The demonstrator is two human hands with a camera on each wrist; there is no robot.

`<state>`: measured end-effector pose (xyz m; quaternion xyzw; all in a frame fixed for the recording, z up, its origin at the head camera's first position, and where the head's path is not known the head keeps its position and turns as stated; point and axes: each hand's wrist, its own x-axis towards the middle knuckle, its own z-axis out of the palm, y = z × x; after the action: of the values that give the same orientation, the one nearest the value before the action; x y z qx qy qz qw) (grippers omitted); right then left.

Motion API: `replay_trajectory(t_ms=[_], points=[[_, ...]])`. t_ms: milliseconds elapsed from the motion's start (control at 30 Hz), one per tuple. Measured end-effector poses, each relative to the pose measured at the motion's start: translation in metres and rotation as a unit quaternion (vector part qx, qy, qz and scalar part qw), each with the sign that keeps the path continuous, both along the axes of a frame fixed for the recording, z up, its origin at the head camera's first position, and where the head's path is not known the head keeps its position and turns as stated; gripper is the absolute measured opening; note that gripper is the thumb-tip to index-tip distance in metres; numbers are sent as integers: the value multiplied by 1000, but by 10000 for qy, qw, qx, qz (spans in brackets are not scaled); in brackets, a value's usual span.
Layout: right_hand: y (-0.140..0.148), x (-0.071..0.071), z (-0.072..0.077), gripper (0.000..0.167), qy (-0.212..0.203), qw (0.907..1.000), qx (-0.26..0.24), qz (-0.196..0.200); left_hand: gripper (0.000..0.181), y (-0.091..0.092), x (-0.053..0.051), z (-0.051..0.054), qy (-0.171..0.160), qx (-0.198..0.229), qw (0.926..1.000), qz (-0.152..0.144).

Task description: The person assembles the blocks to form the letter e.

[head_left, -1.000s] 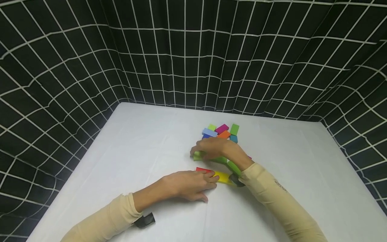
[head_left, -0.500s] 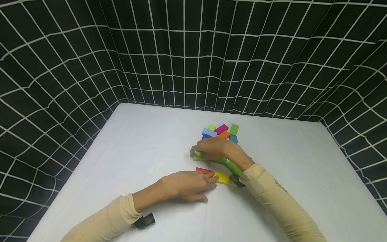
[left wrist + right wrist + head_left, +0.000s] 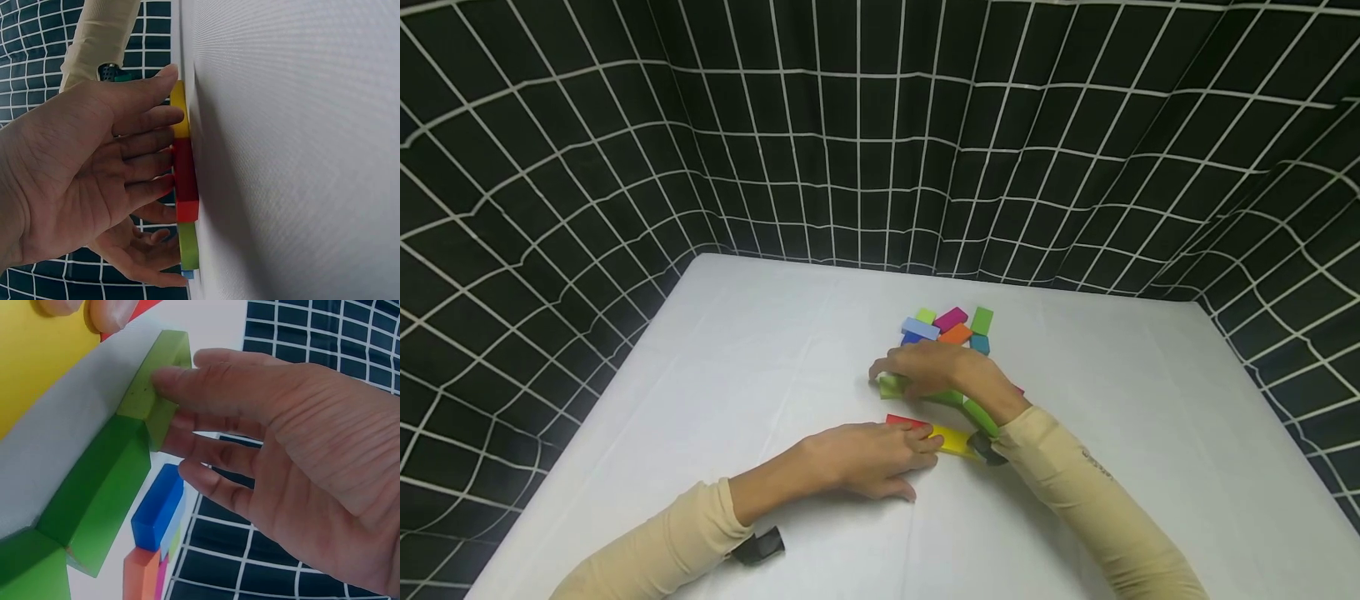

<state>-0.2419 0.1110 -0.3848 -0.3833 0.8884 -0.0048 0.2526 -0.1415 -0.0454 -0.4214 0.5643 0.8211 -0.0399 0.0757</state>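
My left hand point(image 3: 868, 458) lies palm down with straight fingers, fingertips touching a red block point(image 3: 904, 420) and a yellow block point(image 3: 953, 440) set end to end. In the left wrist view the red block point(image 3: 185, 175) stands beside these fingertips. Farther back, my right hand point(image 3: 928, 367) is over a light green block point(image 3: 891, 387). The right wrist view shows its thumb on the light green block point(image 3: 140, 394), with other fingers curled behind. A green block point(image 3: 97, 487) touches that block's end, and another green block point(image 3: 34, 569) continues the row at an angle.
Beyond my right hand lies a cluster of blocks, including light blue point(image 3: 921, 328), magenta point(image 3: 951, 318), orange point(image 3: 956, 334), green point(image 3: 982, 321) and teal point(image 3: 980, 343). A white cloth point(image 3: 760, 350) covers the table; a dark curtain with a white grid point(image 3: 880, 158) surrounds its far sides.
The right hand's leading fingertip has shifted very slightly left at the light green block's end. The left hand and the blocks look unmoved.
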Motion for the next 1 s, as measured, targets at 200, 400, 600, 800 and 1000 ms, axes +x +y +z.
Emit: replay_trajectory(t_ms=[200,400,600,800,1000], points=[[-1,2,1,54,0,10000,-31,22,45,0,0,1,43,-88,10000,-4],[0,2,1,55,13,10000,3,3,46,-1,0,2,-17,-102,9999,21],[0,2,2,55,26,10000,-1,50,46,-1,0,1,31,-71,10000,-27],[0,2,2,55,68,9999,44,68,47,0,-1,2,1,-105,9999,-11],[1,3,2,55,5,10000,60,-22,45,1,-1,1,41,-65,10000,-34]])
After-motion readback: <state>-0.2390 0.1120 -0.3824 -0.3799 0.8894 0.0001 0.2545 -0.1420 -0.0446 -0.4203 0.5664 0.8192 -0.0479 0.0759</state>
